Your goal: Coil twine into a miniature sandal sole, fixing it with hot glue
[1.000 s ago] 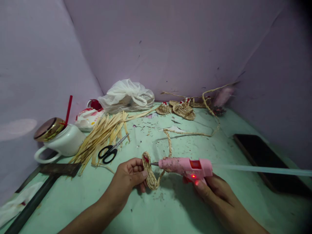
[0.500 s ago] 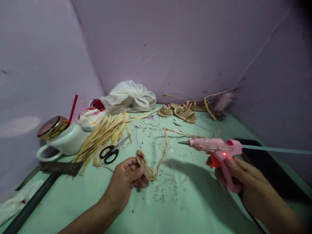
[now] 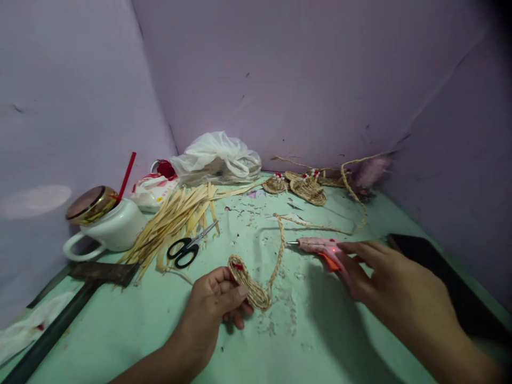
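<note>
Pinched between the thumb and fingers of my left hand (image 3: 222, 296) is a small sole-shaped coil of braided straw (image 3: 254, 285), with a bit of red near its upper end. From the coil's lower end a loose straw braid (image 3: 281, 248) runs up the table and bends away to the right. My right hand (image 3: 394, 280) is closed around the rear of a pink glue gun (image 3: 320, 246), whose nozzle points left toward that braid. A red light and the orange trigger show on the gun; my hand hides its back end.
Black-handled scissors (image 3: 184, 252) lie beside loose straw strips (image 3: 176, 213). At left are a white mug (image 3: 120, 226) and a hammer (image 3: 100, 273). Small woven slippers (image 3: 308, 189) and a plastic bag (image 3: 220, 160) sit at the back wall. A dark flat object (image 3: 432, 266) lies at right.
My right hand has shifted its hold over the back of the glue gun, now covering the glue stick that stuck out behind. The coil in my left hand appears slightly lower and farther right.
</note>
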Action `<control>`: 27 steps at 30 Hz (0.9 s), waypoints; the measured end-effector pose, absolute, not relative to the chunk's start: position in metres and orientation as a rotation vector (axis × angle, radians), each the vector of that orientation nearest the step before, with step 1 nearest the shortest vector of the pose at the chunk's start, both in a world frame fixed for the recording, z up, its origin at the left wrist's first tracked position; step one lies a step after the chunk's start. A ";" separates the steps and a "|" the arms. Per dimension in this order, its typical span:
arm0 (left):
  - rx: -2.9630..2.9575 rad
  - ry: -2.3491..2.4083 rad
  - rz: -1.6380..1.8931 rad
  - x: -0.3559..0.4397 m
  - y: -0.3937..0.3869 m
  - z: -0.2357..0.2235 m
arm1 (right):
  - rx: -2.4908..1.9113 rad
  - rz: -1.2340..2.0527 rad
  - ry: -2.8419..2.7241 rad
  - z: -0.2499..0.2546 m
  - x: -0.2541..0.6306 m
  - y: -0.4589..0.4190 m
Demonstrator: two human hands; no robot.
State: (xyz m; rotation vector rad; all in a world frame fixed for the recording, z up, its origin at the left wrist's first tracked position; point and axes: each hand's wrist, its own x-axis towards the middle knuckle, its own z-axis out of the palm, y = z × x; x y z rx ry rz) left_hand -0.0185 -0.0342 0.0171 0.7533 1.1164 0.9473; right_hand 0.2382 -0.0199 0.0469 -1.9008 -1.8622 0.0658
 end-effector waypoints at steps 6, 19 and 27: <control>0.806 1.139 0.905 -0.017 -0.035 0.017 | -1.484 1.161 -1.284 0.028 0.180 -0.049; 1.020 1.234 0.656 -0.014 -0.033 0.018 | -0.996 0.891 -1.611 0.008 0.175 -0.049; 1.057 1.151 0.503 -0.016 -0.031 0.029 | -0.936 0.713 -1.861 0.002 0.178 -0.047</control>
